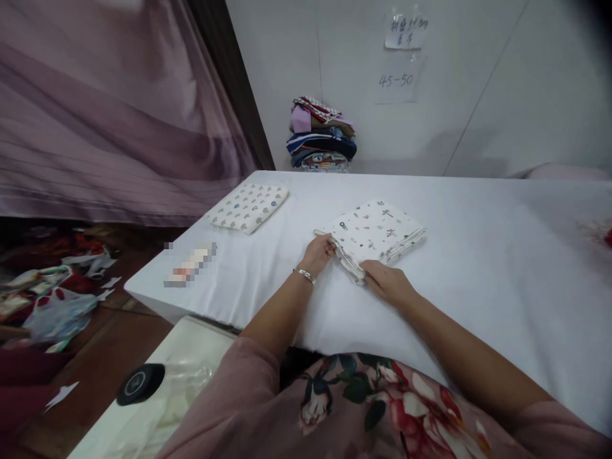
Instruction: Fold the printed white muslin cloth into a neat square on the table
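A white cloth with small dark prints point(375, 229) lies folded in layers on the white-covered table point(478, 255). My left hand point(319, 253), with a silver bracelet at its wrist, grips the near left corner of this cloth, fingers closed. At the near right corner, my right hand point(386, 280) holds the cloth's edge between thumb and fingers. Between the two hands the layered edge droops slightly toward me. A second folded cloth with grey prints point(249, 207) lies apart from my hands, at the table's far left.
A blurred-out flat item point(191, 264) lies near the table's left edge. Folded clothes point(321, 135) are stacked behind the table, against the wall. A white surface at lower left holds a round black object point(140, 384) and clear plastic. A pink curtain point(119, 108) hangs at left.
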`<state>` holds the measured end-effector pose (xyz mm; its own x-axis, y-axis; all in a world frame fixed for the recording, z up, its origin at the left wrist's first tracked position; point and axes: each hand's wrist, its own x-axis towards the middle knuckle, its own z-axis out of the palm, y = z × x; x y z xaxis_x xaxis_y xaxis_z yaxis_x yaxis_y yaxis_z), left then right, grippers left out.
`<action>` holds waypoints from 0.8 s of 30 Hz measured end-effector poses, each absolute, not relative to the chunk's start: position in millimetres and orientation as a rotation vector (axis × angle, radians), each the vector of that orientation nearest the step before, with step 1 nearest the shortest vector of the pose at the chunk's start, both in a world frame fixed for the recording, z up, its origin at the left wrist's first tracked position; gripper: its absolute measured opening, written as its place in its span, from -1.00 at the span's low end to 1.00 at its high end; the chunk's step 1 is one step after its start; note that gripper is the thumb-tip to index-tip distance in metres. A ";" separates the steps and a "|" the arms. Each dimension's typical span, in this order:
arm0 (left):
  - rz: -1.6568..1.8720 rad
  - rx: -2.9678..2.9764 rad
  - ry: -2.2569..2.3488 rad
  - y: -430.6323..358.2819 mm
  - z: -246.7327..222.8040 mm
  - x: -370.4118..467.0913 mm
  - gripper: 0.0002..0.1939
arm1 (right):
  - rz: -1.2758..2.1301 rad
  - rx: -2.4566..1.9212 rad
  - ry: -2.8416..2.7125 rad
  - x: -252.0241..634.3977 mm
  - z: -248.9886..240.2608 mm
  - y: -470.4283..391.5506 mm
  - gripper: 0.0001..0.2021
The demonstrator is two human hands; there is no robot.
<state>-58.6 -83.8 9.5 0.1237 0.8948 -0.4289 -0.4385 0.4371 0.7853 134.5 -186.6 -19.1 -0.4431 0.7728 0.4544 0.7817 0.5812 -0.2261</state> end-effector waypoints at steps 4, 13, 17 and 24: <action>1.056 0.538 1.010 -85.8 7.6 -61.3 -0.94 | 0.003 -1.239 -2.371 136.0 -20.1 -186.2 -0.69; 1.130 0.874 1.288 -109.1 -1.8 -69.1 -0.63 | 0.090 -1.295 -2.317 135.8 -26.3 -186.8 -0.68; 1.124 1.260 1.421 -140.2 -14.0 -70.0 -0.78 | 0.095 -1.312 -2.307 133.9 -24.0 -187.5 -0.68; 0.759 1.689 1.288 -184.1 -20.1 -63.2 -0.88 | 0.088 -1.292 -2.422 135.1 -21.8 -192.9 -0.61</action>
